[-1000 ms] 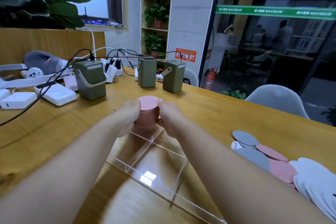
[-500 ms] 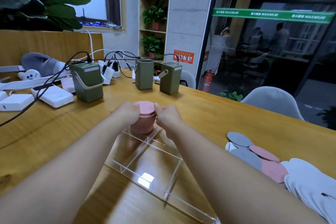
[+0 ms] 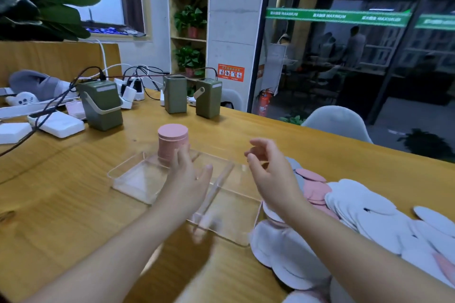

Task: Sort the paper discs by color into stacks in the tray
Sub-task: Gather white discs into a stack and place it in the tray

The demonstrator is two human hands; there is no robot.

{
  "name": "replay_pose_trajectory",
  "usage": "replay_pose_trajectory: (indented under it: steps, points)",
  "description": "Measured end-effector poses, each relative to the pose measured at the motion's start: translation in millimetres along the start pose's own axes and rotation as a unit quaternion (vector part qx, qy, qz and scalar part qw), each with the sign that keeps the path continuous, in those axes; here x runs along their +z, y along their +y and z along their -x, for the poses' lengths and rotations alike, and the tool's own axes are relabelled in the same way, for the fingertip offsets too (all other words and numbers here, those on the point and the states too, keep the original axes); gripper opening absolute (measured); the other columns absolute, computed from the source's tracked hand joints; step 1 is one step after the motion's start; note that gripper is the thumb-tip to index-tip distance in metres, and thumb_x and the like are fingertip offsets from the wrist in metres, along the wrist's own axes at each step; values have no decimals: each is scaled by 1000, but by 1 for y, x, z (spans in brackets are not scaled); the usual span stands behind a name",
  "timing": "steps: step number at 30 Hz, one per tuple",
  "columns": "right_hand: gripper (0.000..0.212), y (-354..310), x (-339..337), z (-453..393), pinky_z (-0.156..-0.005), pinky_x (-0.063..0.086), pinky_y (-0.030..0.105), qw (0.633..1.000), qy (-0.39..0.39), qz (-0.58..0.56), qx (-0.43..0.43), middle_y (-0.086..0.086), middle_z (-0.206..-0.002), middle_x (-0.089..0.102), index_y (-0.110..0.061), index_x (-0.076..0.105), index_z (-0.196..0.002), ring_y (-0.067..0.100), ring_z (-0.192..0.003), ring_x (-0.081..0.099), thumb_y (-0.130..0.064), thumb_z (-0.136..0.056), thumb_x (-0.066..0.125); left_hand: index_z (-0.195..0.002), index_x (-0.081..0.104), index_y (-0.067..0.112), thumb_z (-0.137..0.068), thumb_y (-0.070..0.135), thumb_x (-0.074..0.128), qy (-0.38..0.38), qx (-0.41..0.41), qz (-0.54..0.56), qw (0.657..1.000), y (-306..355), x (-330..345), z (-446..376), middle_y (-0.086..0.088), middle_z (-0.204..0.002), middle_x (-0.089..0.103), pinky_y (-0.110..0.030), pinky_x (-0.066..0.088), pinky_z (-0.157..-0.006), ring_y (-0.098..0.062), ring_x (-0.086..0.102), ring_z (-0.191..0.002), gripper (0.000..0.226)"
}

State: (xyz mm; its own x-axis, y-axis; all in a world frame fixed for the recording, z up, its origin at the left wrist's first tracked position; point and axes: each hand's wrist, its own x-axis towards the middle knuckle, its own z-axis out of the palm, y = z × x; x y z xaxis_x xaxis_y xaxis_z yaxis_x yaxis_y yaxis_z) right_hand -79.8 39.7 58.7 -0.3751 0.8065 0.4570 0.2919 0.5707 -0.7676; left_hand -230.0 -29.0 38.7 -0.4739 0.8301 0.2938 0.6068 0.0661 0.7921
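One pink stack [image 3: 172,141] in one tray [image 3: 128,174].

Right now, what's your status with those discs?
Both hands empty: left hand open by the pink stack, right hand open. Stack stands in tray. Loose discs wait right. Nothing blocking.

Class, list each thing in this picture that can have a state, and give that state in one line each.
Pink stack: upright in the tray's far compartment.
Tray: flat on the table, other compartments empty.
Loose discs: unsorted, spread on the table.
Left hand: open, empty.
Right hand: loosely curled, empty.
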Motion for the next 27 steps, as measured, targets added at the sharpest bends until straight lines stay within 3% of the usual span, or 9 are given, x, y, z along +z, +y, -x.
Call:
replay_pose_trajectory:
  steps: [3,6,9,13,16,19,23,27]
  points:
    - [18,5,-40,30,-71,38,11,999,19,33,-11,-17,-91,53,-28,43,-105,-6,-85,51,-16,-94,51,-147,13,16,-95,35,46,-38,41,2,998,18,19,22,0,-152,16,-32,22,-113,-15,16,-141,64]
    - [22,14,-75,58,-73,38,14,998,16,60,-1,-17,-92,53,-36,41,-97,0,-88,51,-17,-94,51,-146,14,17,-96,32,44,-68,93,4,993,38,36,44,9,-146,18,-26,16,-114,-10,11,-142,60]
    - [30,20,-105,86,-77,36,8,995,19,94,5,-17,-95,54,-42,38,-94,-5,-92,50,-15,-93,52,-146,15,20,-98,33,40,-123,124,-45,984,53,54,62,4,-153,18,-30,10,-116,-13,2,-145,55]
    - [26,32,-137,120,-79,34,5,990,18,139,27,-16,-98,54,-40,41,-94,-4,-97,49,-17,-91,53,-142,19,20,-93,49,18,-226,155,-212,938,66,79,79,1,-148,23,-30,7,-113,-18,10,-141,57]
    - [28,35,-157,141,-80,31,0,982,15,184,31,-18,-101,52,-40,41,-94,-10,-101,45,-17,-90,56,-143,16,18,-95,53,22,-281,147,-267,910,72,91,90,1,-147,23,-28,3,-112,-16,12,-140,60]
    - [22,39,-167,157,-84,30,2,974,9,224,36,-16,-104,51,-32,48,-105,-5,-101,43,-21,-89,58,-147,8,19,-96,53,34,-292,121,-247,916,77,94,97,2,-152,15,-30,5,-113,-17,5,-144,67]
    - [33,50,-163,169,-90,31,11,967,-9,250,42,-19,-108,46,-27,51,-116,-1,-106,35,-37,-85,59,-147,9,18,-94,48,46,-269,104,-222,931,81,97,102,1,-151,14,-32,13,-112,-19,5,-142,71]
    - [59,51,-157,174,-90,27,8,961,-35,275,12,-23,-114,43,-30,50,-120,-3,-107,31,-63,-74,35,-143,15,18,-88,49,55,-246,85,-176,949,73,96,104,0,-144,20,-32,19,-113,-19,6,-141,75]
